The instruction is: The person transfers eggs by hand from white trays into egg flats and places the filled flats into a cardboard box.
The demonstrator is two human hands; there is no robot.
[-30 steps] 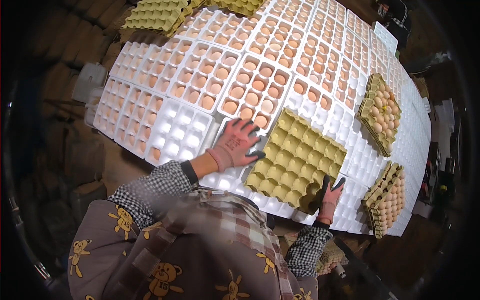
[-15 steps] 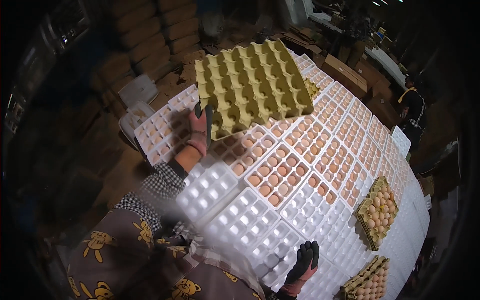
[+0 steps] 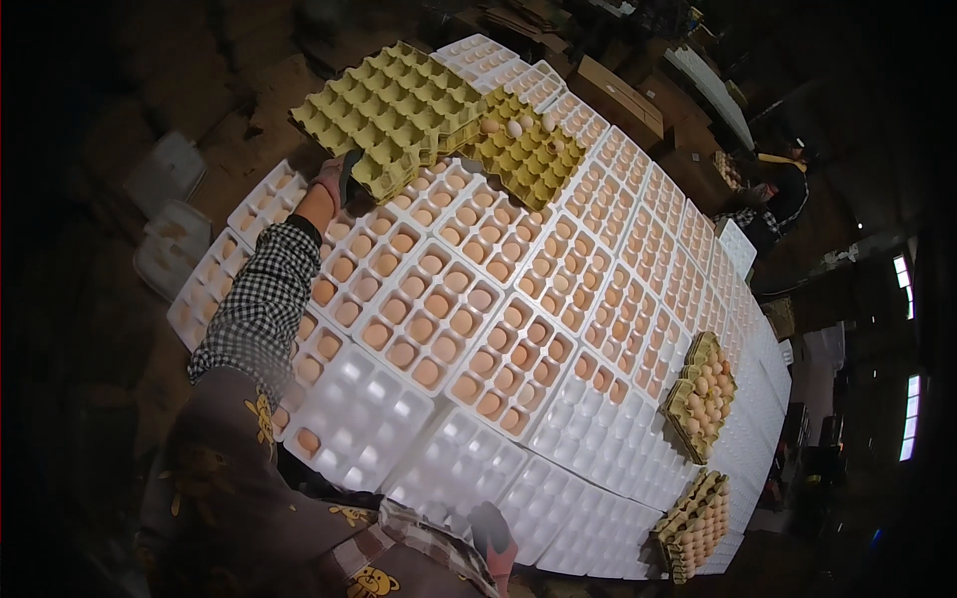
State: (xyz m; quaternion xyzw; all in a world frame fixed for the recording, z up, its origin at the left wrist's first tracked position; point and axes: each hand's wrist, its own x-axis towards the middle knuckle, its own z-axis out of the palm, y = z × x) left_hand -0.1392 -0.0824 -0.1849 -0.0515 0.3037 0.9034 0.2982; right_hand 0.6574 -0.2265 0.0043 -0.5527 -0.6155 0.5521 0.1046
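After it moved farther off, the square yellow pulp tray (image 3: pixel 391 118) was held beyond the white egg trays (image 3: pixel 361 414) by the outstretched gloved left hand (image 3: pixel 332 184); whether the low, blurred right hand (image 3: pixel 495 548) was closed, I could not tell.

from your head, the left fisheye looks down and forward across the white trays (image 3: pixel 359 414), near enough that your left sleeve (image 3: pixel 261 299) enters at lower left.

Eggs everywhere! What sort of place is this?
Probably an egg-packing workplace: many eggs sit in rows of white trays, more lie in stacked yellowish flats, and a brown box lies beyond them.
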